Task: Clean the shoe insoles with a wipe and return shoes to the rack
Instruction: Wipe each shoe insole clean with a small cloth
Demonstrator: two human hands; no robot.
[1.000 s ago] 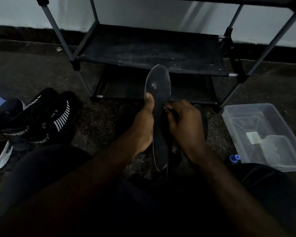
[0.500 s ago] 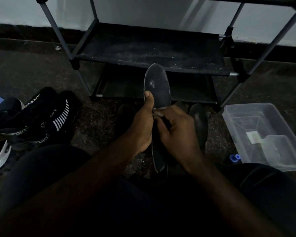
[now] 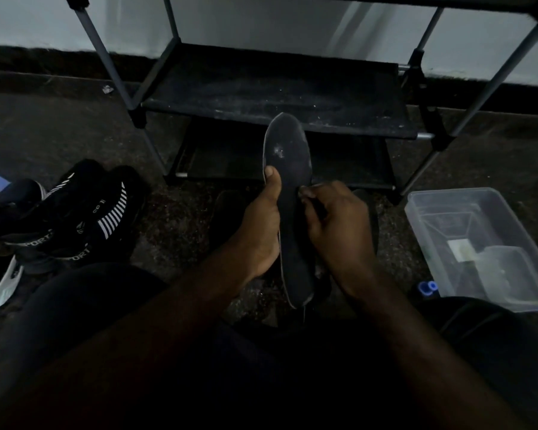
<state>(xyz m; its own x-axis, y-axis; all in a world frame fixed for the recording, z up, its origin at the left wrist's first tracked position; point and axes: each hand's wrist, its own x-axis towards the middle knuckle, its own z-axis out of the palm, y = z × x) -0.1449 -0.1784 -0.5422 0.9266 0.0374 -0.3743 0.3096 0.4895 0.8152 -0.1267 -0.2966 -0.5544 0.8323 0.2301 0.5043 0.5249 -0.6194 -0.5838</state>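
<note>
Cleaning of a single insole appears to be the step in hand, judging from the layout. Item: insole (image 3: 291, 162), dark, with pale scuffs near the toe, held toe-up between the two hands above the person's lap, in front of the shoe rack (image 3: 274, 97) and out of any shoe. Left hand (image 3: 258, 231): wrapped around the insole's left edge, thumb laid flat on its face, fingers hidden behind. Right hand (image 3: 339, 228): fingers curled, tips bunched and pinching at the insole's right edge (whether a wipe sits under them is too dark to tell). Shoe rack: dark shelves, the upper one dusty. Black trainers (image 3: 84, 218), white-striped: on the floor (image 3: 174, 218) at the left, well apart from the rack. Clear plastic tub (image 3: 479, 237): on the floor at the right, with a smaller clear box inside. Dark shapes on the floor just behind the hands: possibly shoes or a second insole, not identifiable. Progress, as estimated: early to middle, since the trainers are not yet on the rack. The next move calls for a firm left-hand hold while the right draws along the full face, then seating the insole flat in its shoe before racking.
</note>
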